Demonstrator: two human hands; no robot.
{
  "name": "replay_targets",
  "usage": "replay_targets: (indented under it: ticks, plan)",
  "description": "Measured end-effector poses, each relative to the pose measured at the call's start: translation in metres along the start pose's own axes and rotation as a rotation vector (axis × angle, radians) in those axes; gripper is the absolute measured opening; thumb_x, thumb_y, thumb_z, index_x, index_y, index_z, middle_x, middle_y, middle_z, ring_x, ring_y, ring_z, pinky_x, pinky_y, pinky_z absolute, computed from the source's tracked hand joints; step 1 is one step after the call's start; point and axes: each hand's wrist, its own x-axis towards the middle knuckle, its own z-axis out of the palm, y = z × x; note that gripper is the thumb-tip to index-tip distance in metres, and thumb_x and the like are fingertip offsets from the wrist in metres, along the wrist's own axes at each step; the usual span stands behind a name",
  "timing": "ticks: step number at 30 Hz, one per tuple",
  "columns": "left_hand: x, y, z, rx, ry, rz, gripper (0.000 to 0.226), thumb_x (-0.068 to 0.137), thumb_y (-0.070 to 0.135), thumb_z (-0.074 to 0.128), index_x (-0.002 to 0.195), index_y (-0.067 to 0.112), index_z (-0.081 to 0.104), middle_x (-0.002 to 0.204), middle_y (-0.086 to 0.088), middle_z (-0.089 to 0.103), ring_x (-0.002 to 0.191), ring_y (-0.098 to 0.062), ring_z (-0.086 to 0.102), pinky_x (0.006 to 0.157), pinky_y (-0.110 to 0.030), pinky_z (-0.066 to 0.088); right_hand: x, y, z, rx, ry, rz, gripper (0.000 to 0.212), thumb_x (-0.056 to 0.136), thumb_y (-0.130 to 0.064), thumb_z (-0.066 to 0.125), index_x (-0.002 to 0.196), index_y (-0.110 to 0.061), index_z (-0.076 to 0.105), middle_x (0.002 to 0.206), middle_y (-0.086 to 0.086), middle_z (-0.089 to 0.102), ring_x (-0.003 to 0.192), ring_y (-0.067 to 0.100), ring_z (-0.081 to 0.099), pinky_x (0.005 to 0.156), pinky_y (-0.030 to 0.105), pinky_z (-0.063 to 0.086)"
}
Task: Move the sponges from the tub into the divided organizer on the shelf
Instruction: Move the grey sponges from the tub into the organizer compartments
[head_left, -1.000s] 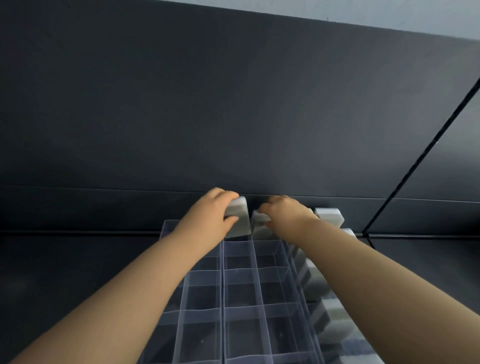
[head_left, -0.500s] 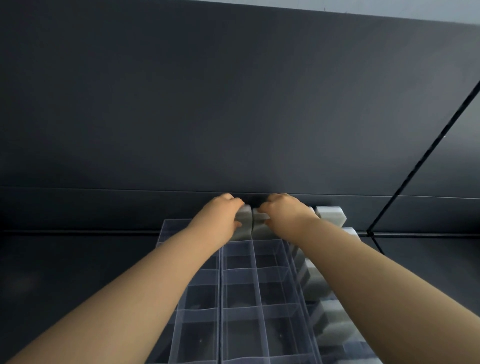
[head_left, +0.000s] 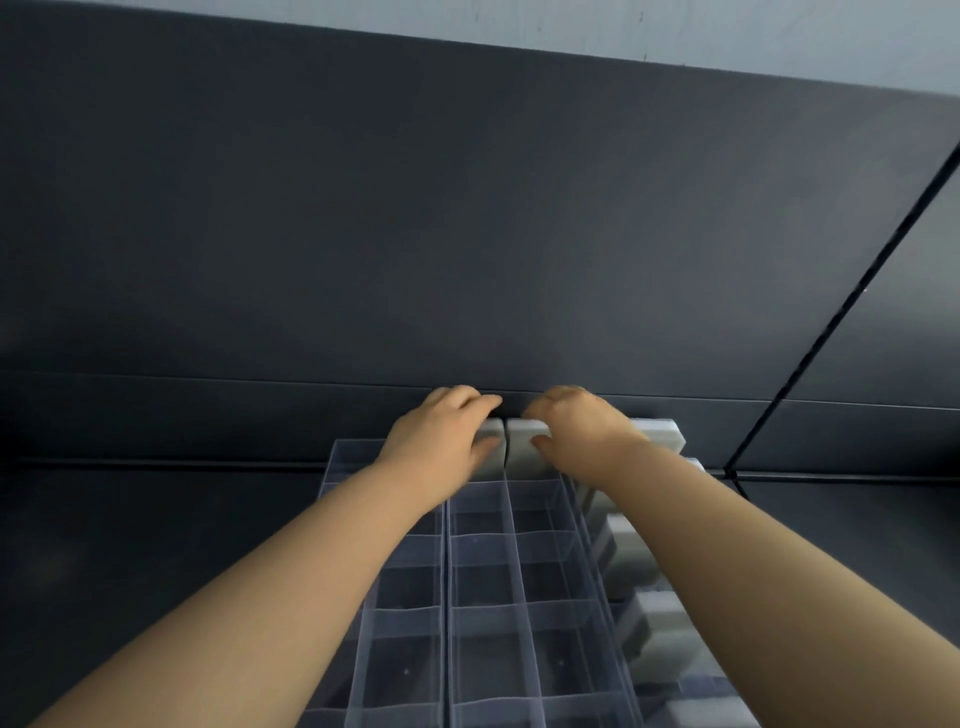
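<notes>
Grey sponges (head_left: 511, 449), gripped by both hands (head_left: 441, 441), crowd organizer's (head_left: 519, 597) far edge.

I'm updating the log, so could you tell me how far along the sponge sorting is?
Done: grey sponges fill the clear divided organizer's right column. In hand: the left hand and right hand each press a pale grey sponge into the far row. Left: the near compartments sit empty.

Head-worn view, forward and downward.

No legible text, label, brand, number or sign appears anywhere in the head view: the clear organizer (head_left: 488, 597), the grey sponges (head_left: 524, 447) and the dark shelf (head_left: 156, 545) are unmarked.
</notes>
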Motion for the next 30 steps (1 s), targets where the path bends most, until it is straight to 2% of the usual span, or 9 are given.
replay_targets:
  ticks: [4,8,13,18,22,27,30]
  plan:
    - [-0.009,0.009,-0.044,0.040,0.157,0.107,0.044,0.093,0.035,0.048,0.135,0.025,0.044,0.129,0.007,0.050,0.120,-0.014,0.041,0.082,-0.033,0.045,-0.021,-0.001,-0.029,0.138,0.229,-0.014,0.035,0.090,-0.029,0.055,0.123,-0.018,0.056,0.123,0.005,0.055,0.117,0.024,0.048,0.092,0.034,0.043]
    - [-0.021,0.020,-0.089,0.034,0.321,0.200,0.041,0.090,0.029,0.054,0.129,0.017,0.053,0.118,-0.001,0.060,0.111,-0.022,0.052,0.076,-0.034,0.046,-0.046,-0.009,-0.065,0.240,0.489,-0.013,0.036,0.089,-0.031,0.057,0.124,-0.018,0.057,0.127,0.001,0.056,0.120,0.020,0.049,0.097,0.032,0.041]
    - [-0.038,0.037,-0.122,0.007,0.436,0.278,0.039,0.089,0.026,0.055,0.125,0.014,0.056,0.112,-0.004,0.063,0.105,-0.024,0.056,0.075,-0.036,0.049,-0.083,-0.023,-0.091,0.323,0.644,0.000,0.037,0.089,-0.033,0.056,0.124,-0.021,0.057,0.128,-0.002,0.056,0.122,0.014,0.047,0.102,0.027,0.037]
    - [-0.062,0.070,-0.128,-0.014,0.430,0.313,0.042,0.089,0.034,0.043,0.123,0.015,0.057,0.110,-0.001,0.064,0.102,-0.023,0.058,0.073,-0.035,0.050,-0.133,-0.028,-0.091,0.263,0.624,0.025,0.044,0.088,-0.040,0.052,0.131,-0.029,0.049,0.138,-0.011,0.047,0.129,0.007,0.037,0.098,0.017,0.028]
    - [-0.081,0.110,-0.115,-0.048,0.412,0.333,0.038,0.087,0.031,0.052,0.120,0.014,0.061,0.107,-0.001,0.066,0.098,-0.023,0.060,0.070,-0.033,0.048,-0.183,-0.011,-0.080,0.216,0.569,0.086,0.048,0.088,-0.045,0.050,0.135,-0.035,0.043,0.141,-0.016,0.041,0.131,0.003,0.032,0.097,0.020,0.030]
    - [-0.106,0.193,-0.090,-0.116,0.387,0.411,0.041,0.085,0.034,0.047,0.119,0.016,0.062,0.105,0.000,0.067,0.096,-0.023,0.061,0.071,-0.031,0.048,-0.270,0.032,-0.068,0.256,0.571,0.195,0.052,0.086,-0.045,0.054,0.136,-0.034,0.041,0.140,-0.015,0.043,0.129,0.004,0.034,0.096,0.017,0.028]
    - [-0.123,0.259,-0.067,-0.192,0.343,0.468,0.040,0.084,0.030,0.052,0.120,0.015,0.061,0.105,-0.001,0.067,0.097,-0.024,0.061,0.074,-0.034,0.049,-0.341,0.065,-0.058,0.302,0.547,0.299,0.056,0.085,-0.046,0.057,0.137,-0.033,0.040,0.138,-0.015,0.044,0.128,0.004,0.036,0.099,0.018,0.029]
